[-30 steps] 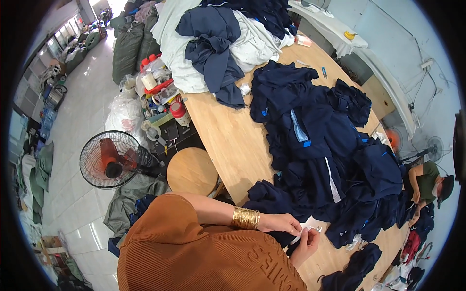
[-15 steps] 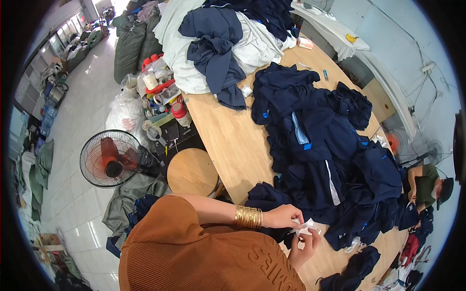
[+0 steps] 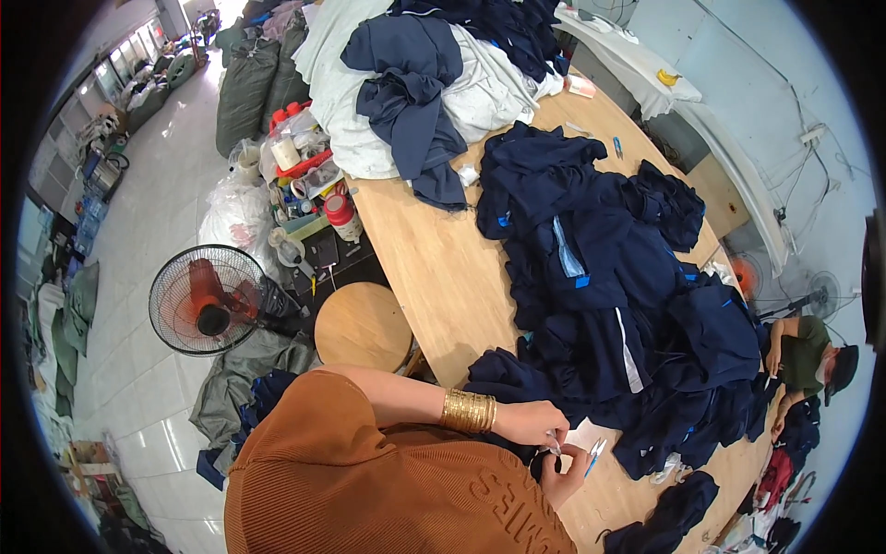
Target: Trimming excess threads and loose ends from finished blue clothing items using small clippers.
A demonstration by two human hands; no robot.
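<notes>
My left hand [image 3: 531, 425], with gold bangles at the wrist, is closed in a pinch. A small whitish scrap [image 3: 554, 447] shows at its fingertips, too small to name surely. Just below, my right hand [image 3: 565, 475] is curled close to the left fingertips. Blue-handled thread snips [image 3: 594, 456] stick out of the right hand, blades pointing away. A white sheet or scrap [image 3: 589, 434] lies behind the hands on the wooden table [image 3: 443, 268]. Dark navy garments [image 3: 591, 342] are heaped just beyond, one with a white strip [image 3: 630, 351].
White cloth [image 3: 360, 138] with grey-blue pieces is piled at the far end. A fan [image 3: 208, 300] and a round stool [image 3: 363, 325] stand left of the table. A co-worker [image 3: 808, 355] sits at the right. A small navy piece [image 3: 669, 517] lies at the near right.
My hands have drawn slightly left and closer together. The white piece between them has mostly gone from view at the fingertips, and the blue snips now show in my right hand.
</notes>
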